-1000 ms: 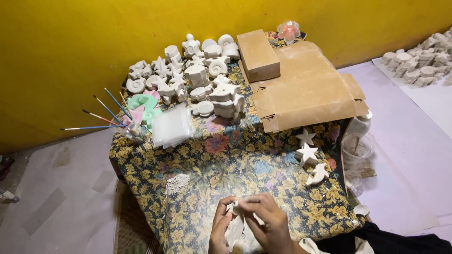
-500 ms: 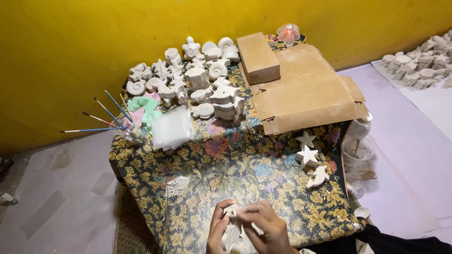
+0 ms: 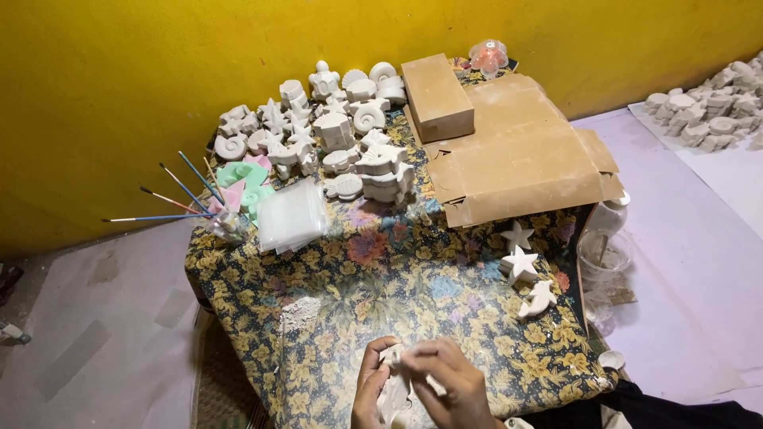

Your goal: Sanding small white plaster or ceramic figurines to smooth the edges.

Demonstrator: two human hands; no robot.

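Both hands meet at the near edge of a low table covered in a floral cloth (image 3: 413,286). My left hand (image 3: 371,389) and my right hand (image 3: 445,385) together grip a small white plaster figure (image 3: 395,393), mostly hidden by the fingers; its shape cannot be made out. White dust (image 3: 298,314) lies on the cloth to the left of the hands. Two white plaster stars (image 3: 518,250) and a white dolphin-like piece (image 3: 538,299) rest on the cloth to the right, apart from my hands.
Several white plaster figures (image 3: 334,135) crowd the table's far side. Brushes in a jar (image 3: 225,225), clear plastic bags (image 3: 291,216), pastel moulds (image 3: 242,179), flattened cardboard (image 3: 517,159) with a box (image 3: 435,97). A glass jar (image 3: 604,254) at the right edge; more casts (image 3: 703,119) on the floor.
The view has shifted slightly so my hands sit lower in frame. The fingers have turned around the plaster figure; nothing else on the table has moved.
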